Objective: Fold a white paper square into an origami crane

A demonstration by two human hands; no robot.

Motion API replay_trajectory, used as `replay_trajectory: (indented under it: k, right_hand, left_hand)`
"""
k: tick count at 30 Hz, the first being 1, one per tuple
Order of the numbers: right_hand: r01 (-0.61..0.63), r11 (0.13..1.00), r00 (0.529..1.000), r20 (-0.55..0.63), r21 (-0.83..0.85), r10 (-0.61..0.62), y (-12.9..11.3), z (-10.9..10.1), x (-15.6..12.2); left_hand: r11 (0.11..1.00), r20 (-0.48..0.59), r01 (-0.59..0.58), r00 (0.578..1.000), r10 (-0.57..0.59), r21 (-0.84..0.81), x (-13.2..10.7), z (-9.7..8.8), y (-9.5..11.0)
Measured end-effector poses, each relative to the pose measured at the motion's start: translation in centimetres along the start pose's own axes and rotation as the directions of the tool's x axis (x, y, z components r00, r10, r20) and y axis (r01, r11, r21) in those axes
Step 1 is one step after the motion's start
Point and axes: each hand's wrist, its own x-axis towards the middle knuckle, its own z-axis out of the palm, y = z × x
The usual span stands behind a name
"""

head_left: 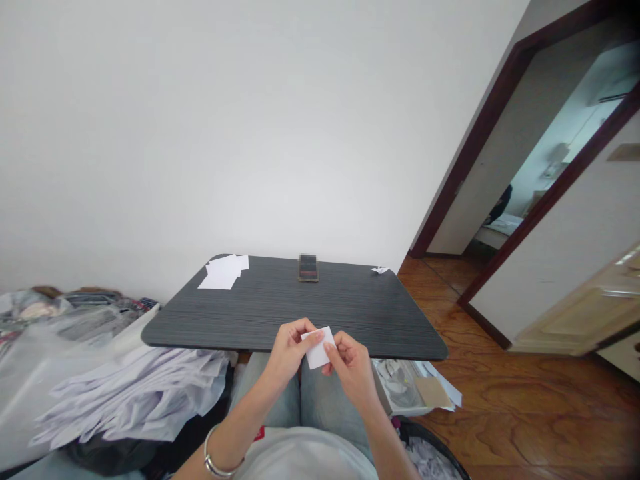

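The left hand [287, 351] and the right hand [353, 371] hold a small square of white paper [319, 347] over the front edge of the dark counter [320, 307]. The fingers [314, 338] of both hands pinch its sides. A pile of white paper [221, 273] lies at the far left of the counter, and a tiny folded paper [379, 270] lies at the far right.

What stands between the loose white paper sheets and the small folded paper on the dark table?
A small dark upright rectangular object stands there, as the head view shows.
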Motion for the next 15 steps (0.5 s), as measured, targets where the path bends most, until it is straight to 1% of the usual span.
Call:
replay_trajectory:
  k: [6,9,12,15]
  right_hand:
    - [-0.012,0.996,1.0,0.004,0.09,0.011,0.0,-0.1,0.2]
    - [-0.023,0.99,1.0,0.019,0.137,0.02,0.0,-0.3,0.3]
    - [-0.039,0.984,0.999,0.037,0.176,0.033,0.0,-0.4,0.4]
    - [-0.049,0.98,0.998,0.042,0.191,0.042,-0.1,-0.4,0.3]
  left_hand:
    - [1.0,-0.027,-0.022,0.999,0.022,0.007,0.3,-0.4,-0.3]
    - [1.0,0.017,0.004,1.0,-0.005,0.011,0.4,-0.7,-0.2]
    - [0.998,0.062,0.025,0.998,-0.029,0.06,0.4,-1.1,-0.1]
    - [0.991,0.096,-0.005,0.995,-0.008,0.134,0.4,-1.2,-0.1]
